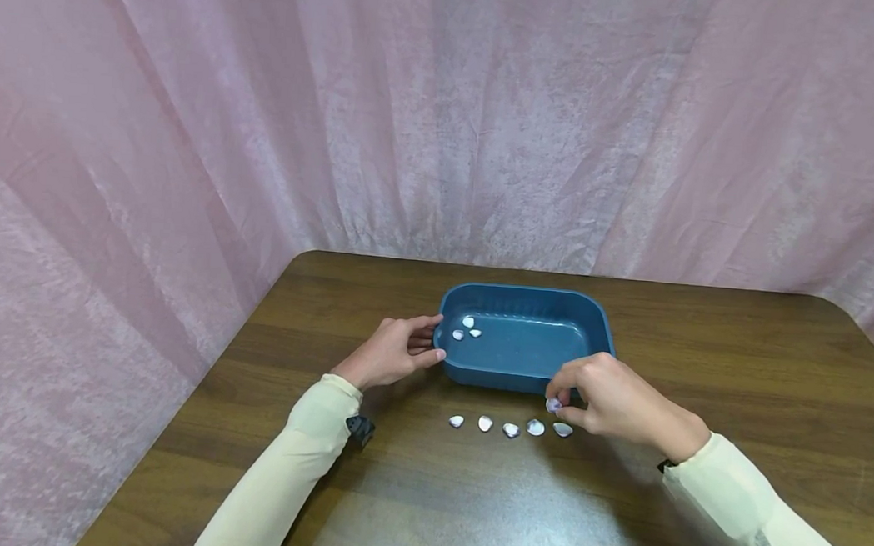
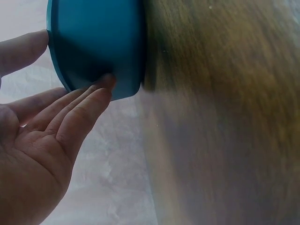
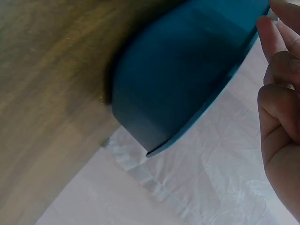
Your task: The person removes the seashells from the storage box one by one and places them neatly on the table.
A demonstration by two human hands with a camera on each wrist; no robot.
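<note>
A blue rectangular tray [image 1: 520, 382] sits on the table with three small white seashells [image 1: 467, 322] inside at its left end. My left hand [image 1: 395, 350] rests against the tray's left end, fingers fairly straight along the outer wall, as the left wrist view also shows. Between thumb and fingertips my right hand [image 1: 609, 400] pinches a purplish-white seashell [image 1: 553, 405], held just off the tray's front right side. Several more seashells [image 1: 511, 430] lie in a row on the table in front of the tray. In the right wrist view the pinched shell is mostly hidden by fingers.
The brown wooden table [image 1: 739, 367] has rounded far corners and extends on both sides of the tray. Pink velvety curtains [image 1: 446, 123] hang behind it and along its left side. A black wrist strap [image 1: 360, 429] shows below the left hand.
</note>
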